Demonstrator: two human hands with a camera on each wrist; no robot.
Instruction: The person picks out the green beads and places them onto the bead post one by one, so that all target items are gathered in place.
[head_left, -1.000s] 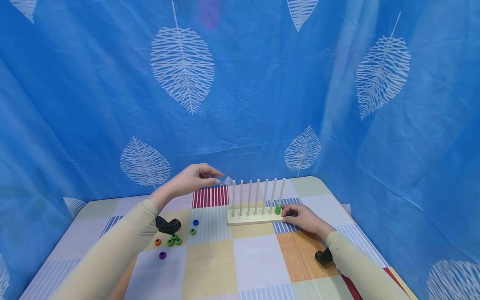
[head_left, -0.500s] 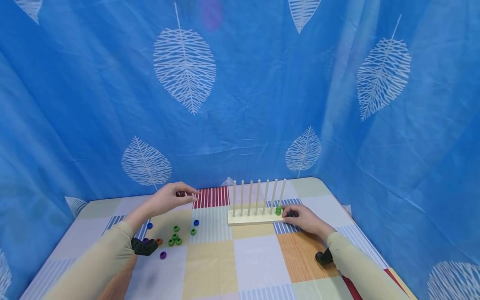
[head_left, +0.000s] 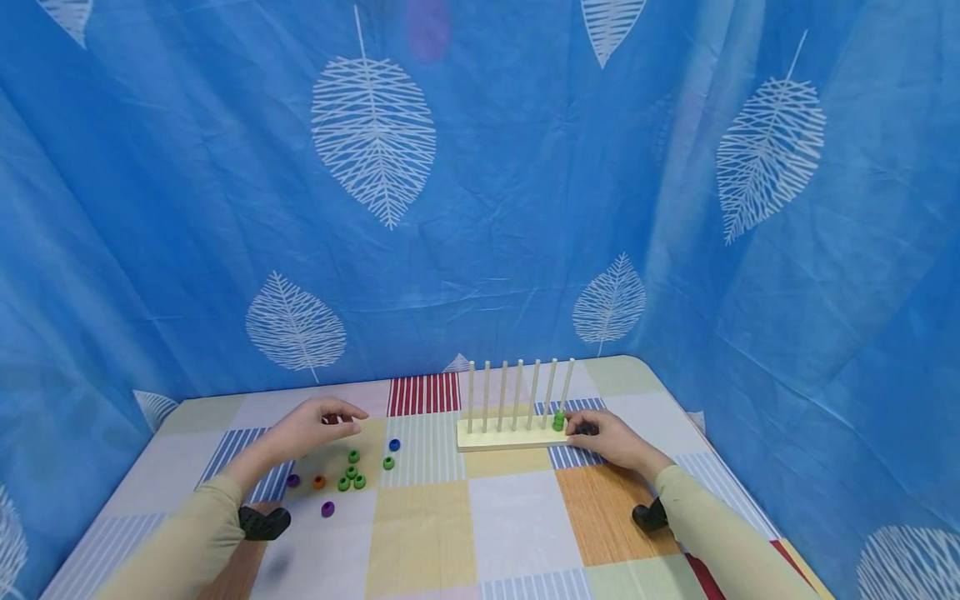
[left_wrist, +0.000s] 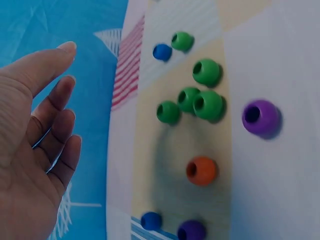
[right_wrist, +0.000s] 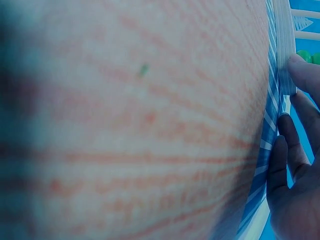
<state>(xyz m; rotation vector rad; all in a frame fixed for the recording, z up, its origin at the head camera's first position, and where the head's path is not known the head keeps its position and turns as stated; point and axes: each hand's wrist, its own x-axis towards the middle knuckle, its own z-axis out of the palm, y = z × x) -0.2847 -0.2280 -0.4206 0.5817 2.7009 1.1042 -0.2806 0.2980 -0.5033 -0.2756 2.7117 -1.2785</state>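
Cream fabric covers both forearms at the near side, left sleeve [head_left: 172, 533] and right sleeve [head_left: 723, 525], with a black wrist device [head_left: 264, 523] at each cuff. Beneath them the bench [head_left: 517, 517] bears a patchwork of plain, striped and wood-grain squares. Loose beads lie on its left part: nearest, a purple bead [head_left: 327, 509]; behind it, an orange bead [head_left: 318, 482] with a second purple bead [head_left: 293, 481] to its left; right of the orange one, three green beads [head_left: 360, 482] in a close cluster, another green bead [head_left: 353, 457] just beyond, and farther right a fifth green bead [head_left: 388, 462] near a blue bead [head_left: 394, 445]. The left wrist view records a second blue bead [left_wrist: 151, 221] near a purple one. Of the hands, the left hand [head_left: 311, 429] is held above the bench near these beads, fingers loosely bent, nothing in its grasp. The right hand [head_left: 611, 437] grips the right end of a pale peg board [head_left: 513, 437], which sits flat on the bench; the right wrist view is largely blurred, so the exact finger contact is uncertain. The board carries seven upright pegs [head_left: 517, 392]; stacked green beads [head_left: 558, 422] are threaded on the rightmost, just beside that hand. At the far side hangs a blue curtain [head_left: 510, 167] printed with white leaf outlines.
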